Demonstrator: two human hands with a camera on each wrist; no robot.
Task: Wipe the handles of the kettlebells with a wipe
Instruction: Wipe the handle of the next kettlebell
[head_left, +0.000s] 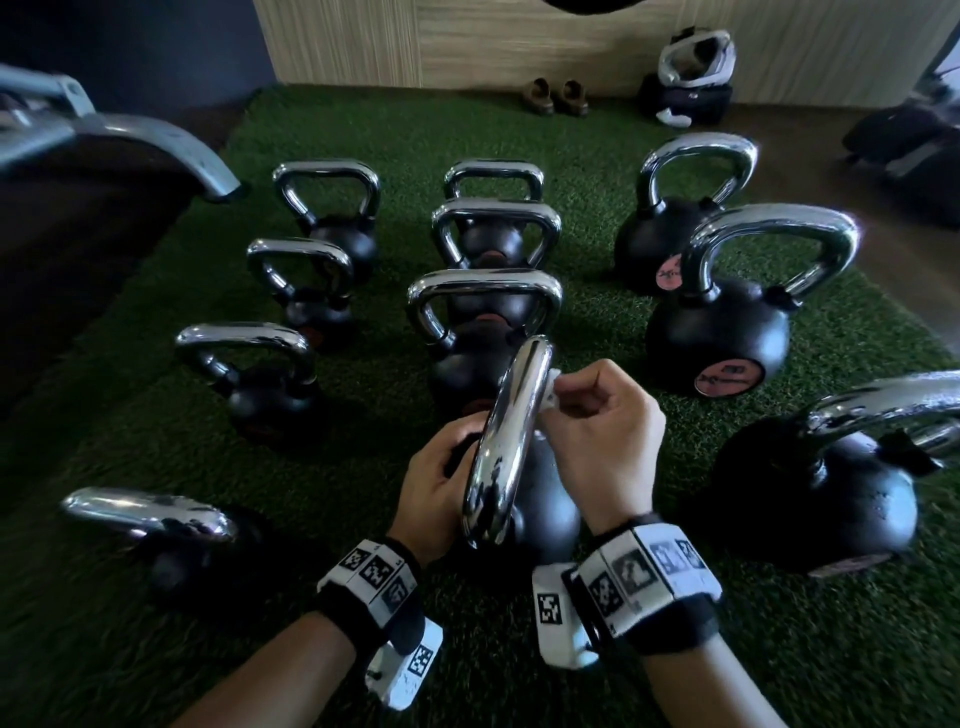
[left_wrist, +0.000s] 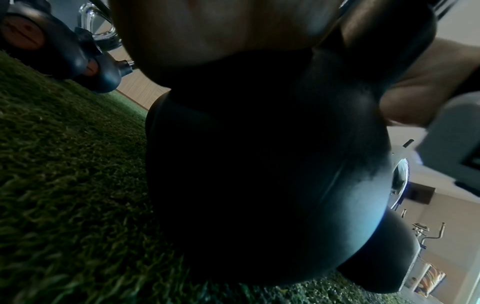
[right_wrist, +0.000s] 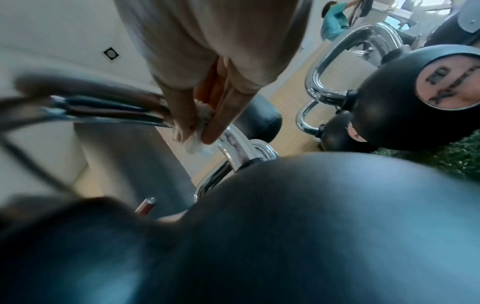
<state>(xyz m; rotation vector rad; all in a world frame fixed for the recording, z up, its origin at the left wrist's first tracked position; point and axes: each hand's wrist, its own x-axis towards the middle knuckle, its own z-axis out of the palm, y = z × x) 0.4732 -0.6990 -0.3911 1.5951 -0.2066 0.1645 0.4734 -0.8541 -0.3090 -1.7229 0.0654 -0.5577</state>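
The nearest kettlebell stands on the green turf, its chrome handle edge-on to me above its black body. My left hand curls round the kettlebell on its left side, at the foot of the handle; the left wrist view shows mostly the dark body under my palm. My right hand pinches a crumpled white wipe against the handle's right side near the top. In the right wrist view the fingertips squeeze the wipe onto the chrome bar.
Several more chrome-handled kettlebells stand in rows on the turf: a large one close at the right, a small one at the near left. A grey machine frame is at the far left. Shoes and a bag lie by the back wall.
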